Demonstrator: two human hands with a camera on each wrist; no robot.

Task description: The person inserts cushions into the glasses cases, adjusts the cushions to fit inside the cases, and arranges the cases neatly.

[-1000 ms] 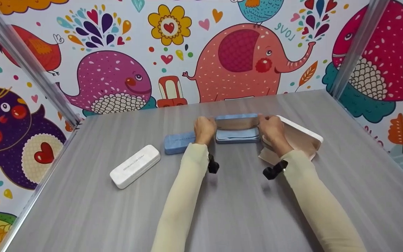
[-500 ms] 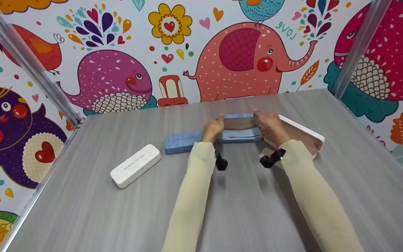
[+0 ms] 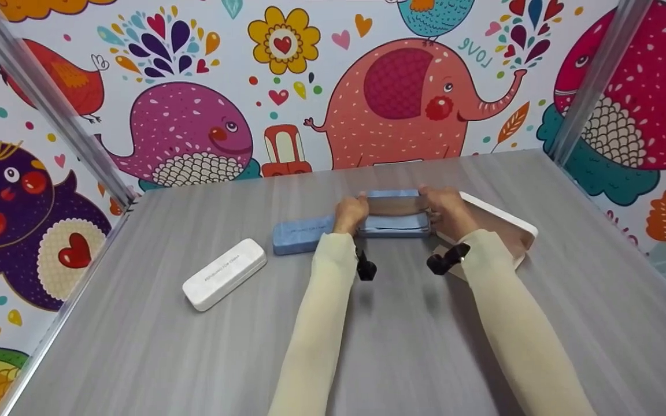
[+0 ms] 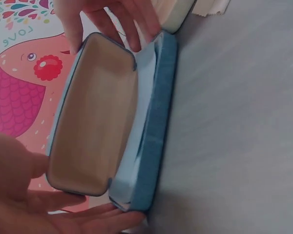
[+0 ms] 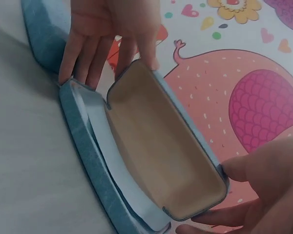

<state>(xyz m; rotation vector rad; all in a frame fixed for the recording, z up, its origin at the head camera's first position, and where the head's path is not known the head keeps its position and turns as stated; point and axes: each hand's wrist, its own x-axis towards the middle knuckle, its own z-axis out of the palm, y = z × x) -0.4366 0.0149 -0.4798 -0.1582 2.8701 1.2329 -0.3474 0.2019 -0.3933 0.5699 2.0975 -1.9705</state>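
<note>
An opened blue glasses case (image 3: 393,233) stands near the back of the table, its lid raised to show a tan lining (image 4: 95,112). A folded pale-blue cloth (image 4: 142,92) lies in its base. My left hand (image 3: 351,215) holds the left end, thumb on the lid's upper edge and fingers spread down along the end toward the base. At the right end, my right hand (image 3: 448,209) grips the lid in a similar way, with lower fingers beside the base. Part of each end is hidden behind the hands.
A closed blue glasses case (image 3: 301,236) lies just left of my left hand. Farther left is a closed white glasses case (image 3: 224,274). An opened white case (image 3: 503,222) with a beige piece at its front lies partly behind my right hand. A patterned wall borders the table.
My left hand has shifted right and its curled fingers have spread around the case's end. My right hand has moved slightly, its fingers now lower along the end. The lid stays raised.
</note>
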